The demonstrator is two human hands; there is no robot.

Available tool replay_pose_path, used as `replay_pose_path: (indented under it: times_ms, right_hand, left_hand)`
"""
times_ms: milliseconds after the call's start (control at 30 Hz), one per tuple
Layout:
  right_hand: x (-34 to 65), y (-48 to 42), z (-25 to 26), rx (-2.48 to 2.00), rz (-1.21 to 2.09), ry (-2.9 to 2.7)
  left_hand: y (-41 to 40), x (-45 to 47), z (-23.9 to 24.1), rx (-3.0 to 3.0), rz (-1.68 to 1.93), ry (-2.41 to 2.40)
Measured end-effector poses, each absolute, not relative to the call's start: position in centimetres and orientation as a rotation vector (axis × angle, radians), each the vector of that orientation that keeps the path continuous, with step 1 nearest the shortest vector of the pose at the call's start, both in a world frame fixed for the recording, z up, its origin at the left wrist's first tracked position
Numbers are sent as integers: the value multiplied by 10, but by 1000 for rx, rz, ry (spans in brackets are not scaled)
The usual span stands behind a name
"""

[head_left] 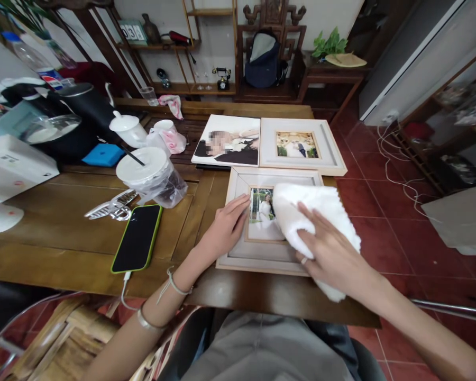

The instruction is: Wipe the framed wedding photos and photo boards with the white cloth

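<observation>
A pale wooden picture frame (238, 253) with a small photo in its middle lies flat at the near edge of the wooden table (63, 233). My left hand (226, 228) rests flat on the frame's left side, fingers stretched toward the photo. My right hand (329, 254) presses a white cloth (317, 209) down on the frame's right half, fingers spread over it. The cloth hides part of the photo and the frame's right edge.
Behind lie a second pale frame (333, 159) and an unframed photo print (228, 143). Left of my arm are a black phone in a green case (138, 238) on a cable, a plastic-wrapped lidded cup (145, 172), a white teapot (127, 129) and boxes. Red tile floor lies to the right.
</observation>
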State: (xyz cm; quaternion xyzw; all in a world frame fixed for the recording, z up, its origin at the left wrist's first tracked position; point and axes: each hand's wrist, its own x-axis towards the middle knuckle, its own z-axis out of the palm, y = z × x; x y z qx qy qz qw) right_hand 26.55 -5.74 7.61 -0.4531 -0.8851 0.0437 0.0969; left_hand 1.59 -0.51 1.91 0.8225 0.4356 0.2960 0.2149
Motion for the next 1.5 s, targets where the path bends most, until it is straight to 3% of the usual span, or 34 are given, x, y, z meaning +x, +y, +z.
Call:
replay_pose_path:
  times_ms: [233,367,767,867,1233,1500]
  right_hand:
    - [292,19,69,-1481,-294,-2637]
    - [285,14,66,-1429,-240,-2749]
    - [280,-134,92,-1119,216,-2820]
    - [277,-120,87,-1145,222,-2849]
    - [290,9,71,-1414,-354,-2571]
    - [276,-32,73,-1341,-66,-2768]
  left_hand:
    - [-4,16,18,2282,819,1204]
    - [-4,16,19,2248,837,1210]
    - [-7,19,21,2246,810,1256]
    - [-7,19,21,2254,809,1250]
    - [-4,17,20,2245,833,1216]
    - [-5,18,19,2234,861,1233]
